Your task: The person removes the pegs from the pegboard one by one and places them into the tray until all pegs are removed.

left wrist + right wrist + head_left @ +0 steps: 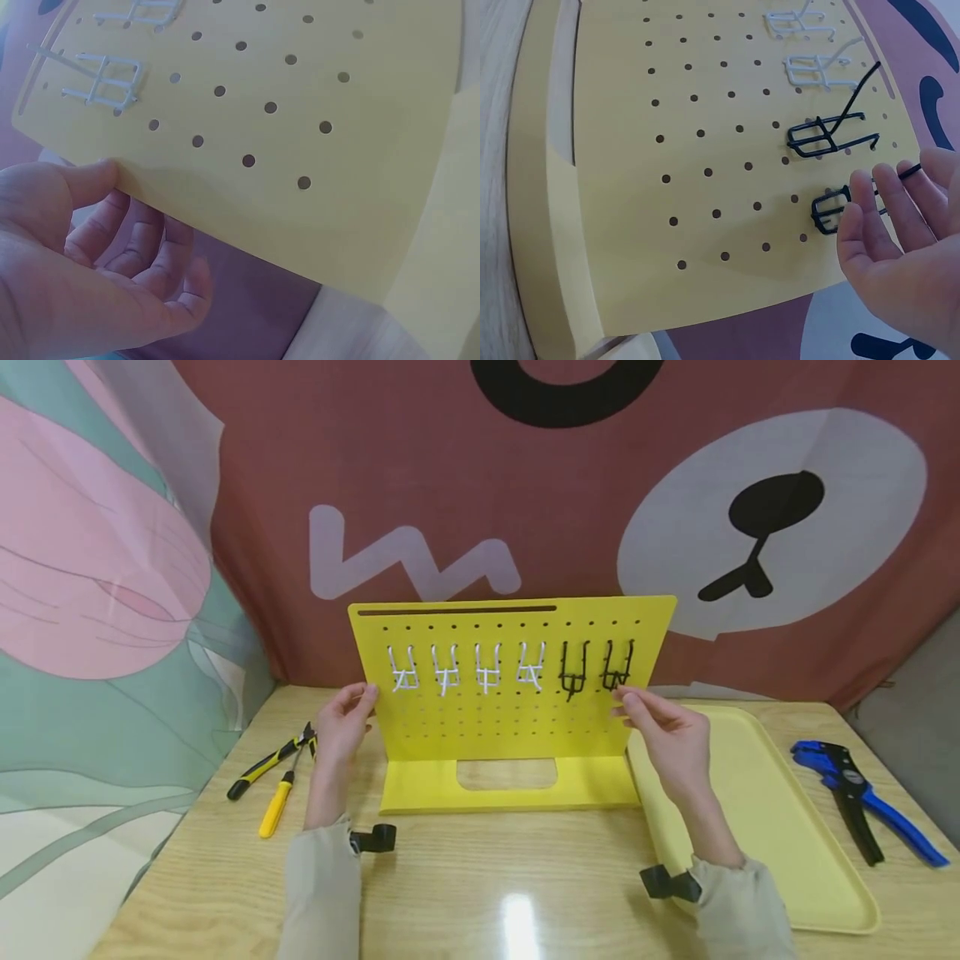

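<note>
One yellow pegboard (513,714) upright between both hands (345,720) (673,739).

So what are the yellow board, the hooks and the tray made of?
The yellow board looks like matte painted metal: it's thin, with neat holes and a folded foot, though plastic is possible. The white hooks and black hooks look like smooth, coated metal wire: thin, bent rods in one even colour. The tray is probably plastic: smooth, dull, with a rounded rim.
</note>
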The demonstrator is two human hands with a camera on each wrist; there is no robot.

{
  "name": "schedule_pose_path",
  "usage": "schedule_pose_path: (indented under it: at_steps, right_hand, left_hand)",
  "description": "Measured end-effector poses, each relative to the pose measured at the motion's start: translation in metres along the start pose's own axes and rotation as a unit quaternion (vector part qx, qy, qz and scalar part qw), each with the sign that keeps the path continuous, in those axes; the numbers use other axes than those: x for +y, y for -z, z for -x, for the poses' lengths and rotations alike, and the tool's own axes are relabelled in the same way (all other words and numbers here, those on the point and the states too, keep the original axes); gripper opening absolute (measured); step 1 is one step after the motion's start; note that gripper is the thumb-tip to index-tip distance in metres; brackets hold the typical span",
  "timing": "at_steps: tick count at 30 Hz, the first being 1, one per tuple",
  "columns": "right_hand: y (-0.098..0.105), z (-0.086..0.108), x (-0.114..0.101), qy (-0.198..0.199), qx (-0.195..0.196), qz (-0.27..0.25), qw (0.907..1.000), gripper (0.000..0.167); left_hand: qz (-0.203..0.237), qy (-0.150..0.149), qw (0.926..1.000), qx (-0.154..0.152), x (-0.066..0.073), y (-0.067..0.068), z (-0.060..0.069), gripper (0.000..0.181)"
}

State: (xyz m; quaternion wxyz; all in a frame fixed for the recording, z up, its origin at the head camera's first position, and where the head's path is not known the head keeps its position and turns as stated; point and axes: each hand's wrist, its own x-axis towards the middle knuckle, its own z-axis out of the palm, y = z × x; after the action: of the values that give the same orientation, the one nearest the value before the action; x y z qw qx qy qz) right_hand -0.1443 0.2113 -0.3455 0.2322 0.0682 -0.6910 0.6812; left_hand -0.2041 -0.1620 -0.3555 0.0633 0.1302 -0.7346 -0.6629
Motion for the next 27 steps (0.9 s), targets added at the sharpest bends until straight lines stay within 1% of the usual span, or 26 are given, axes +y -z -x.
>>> schedule_pose_path:
  at_steps: [8,14,17,20,23,27]
  right_hand:
    - [0.003,0.0,-0.006,0.03,-0.016,-0.056,0.9979,0.02]
    - [0.005,0.001,-0.014,0.029,-0.004,-0.069,0.9972,0.02]
    - [0.008,0.002,-0.019,0.02,-0.002,-0.085,0.9962,0.021]
    - [0.012,0.001,-0.022,0.0,-0.005,-0.094,0.9955,0.023]
    - [0.016,0.001,-0.024,-0.02,-0.017,-0.095,0.9951,0.024]
    - [0.022,0.001,-0.025,-0.035,-0.036,-0.088,0.9949,0.025]
  left_hand:
    - [-0.002,0.0,1.0,-0.003,0.0,0.0,0.0,0.04]
    - [-0.003,0.005,1.0,-0.003,0.001,0.001,0.0,0.039]
    - [-0.004,0.006,1.0,-0.006,0.002,0.001,0.001,0.039]
    - [-0.003,0.004,0.9999,-0.009,0.002,0.001,0.001,0.04]
    - [-0.003,0.006,0.9999,-0.009,0.002,0.001,0.002,0.041]
    - [-0.005,0.005,0.9999,-0.01,0.002,0.001,0.001,0.041]
